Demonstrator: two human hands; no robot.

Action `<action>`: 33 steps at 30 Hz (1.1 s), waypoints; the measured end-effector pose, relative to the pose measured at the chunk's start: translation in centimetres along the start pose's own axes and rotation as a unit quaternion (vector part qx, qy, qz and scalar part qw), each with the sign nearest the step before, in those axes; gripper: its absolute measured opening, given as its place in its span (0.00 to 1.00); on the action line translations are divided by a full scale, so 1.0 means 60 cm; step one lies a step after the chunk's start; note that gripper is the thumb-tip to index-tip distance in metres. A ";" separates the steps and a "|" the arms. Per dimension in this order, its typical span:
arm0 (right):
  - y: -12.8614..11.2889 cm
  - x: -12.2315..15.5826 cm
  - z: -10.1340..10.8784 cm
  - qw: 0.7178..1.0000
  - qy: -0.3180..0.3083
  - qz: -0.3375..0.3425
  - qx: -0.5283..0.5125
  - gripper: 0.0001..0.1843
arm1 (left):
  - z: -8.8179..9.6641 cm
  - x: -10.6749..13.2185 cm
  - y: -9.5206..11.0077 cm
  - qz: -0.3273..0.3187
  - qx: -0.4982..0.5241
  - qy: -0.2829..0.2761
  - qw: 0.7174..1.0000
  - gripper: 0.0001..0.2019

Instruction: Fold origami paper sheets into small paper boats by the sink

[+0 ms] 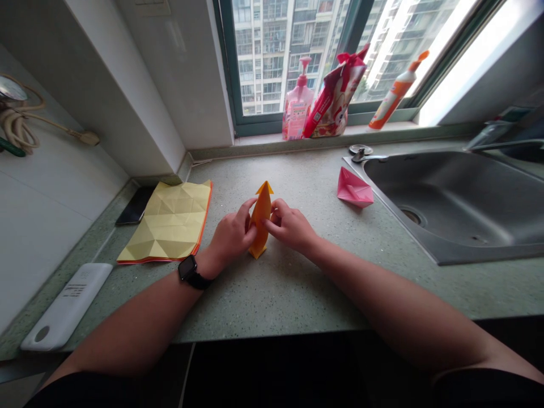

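Observation:
A narrow, pointed piece of folded orange paper (262, 211) lies on the speckled green counter (297, 283). My left hand (232, 235), with a black watch on its wrist, pinches the paper's left edge. From the other side, my right hand (289, 225) pinches the right edge with curled fingers. A folded pink paper shape (354, 188) rests further right, by the sink.
A stack of creased yellow sheets (172, 221) lies to the left, beside a dark phone (135, 205) and a white flat device (66, 306). A steel sink (459, 204) is on the right. A pink pump bottle (297, 105), red pouch (335, 96) and orange bottle (395, 93) stand on the sill.

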State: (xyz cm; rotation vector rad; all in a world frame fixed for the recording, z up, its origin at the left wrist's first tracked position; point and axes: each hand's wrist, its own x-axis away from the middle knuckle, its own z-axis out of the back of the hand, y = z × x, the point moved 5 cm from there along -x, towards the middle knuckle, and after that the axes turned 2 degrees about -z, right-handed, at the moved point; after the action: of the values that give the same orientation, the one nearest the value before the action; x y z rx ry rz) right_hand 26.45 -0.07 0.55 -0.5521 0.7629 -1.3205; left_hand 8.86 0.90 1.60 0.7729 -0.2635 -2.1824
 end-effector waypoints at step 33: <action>0.019 -0.006 0.013 0.997 -0.050 0.065 -0.011 0.20 | 0.014 -0.001 -0.025 0.001 0.064 -0.020 0.998 0.19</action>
State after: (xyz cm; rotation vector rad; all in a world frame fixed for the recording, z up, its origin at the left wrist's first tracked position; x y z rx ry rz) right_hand 27.77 0.46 0.26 -0.5727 0.7197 -1.1563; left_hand 7.43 1.89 1.63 0.7990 -0.4279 -2.1967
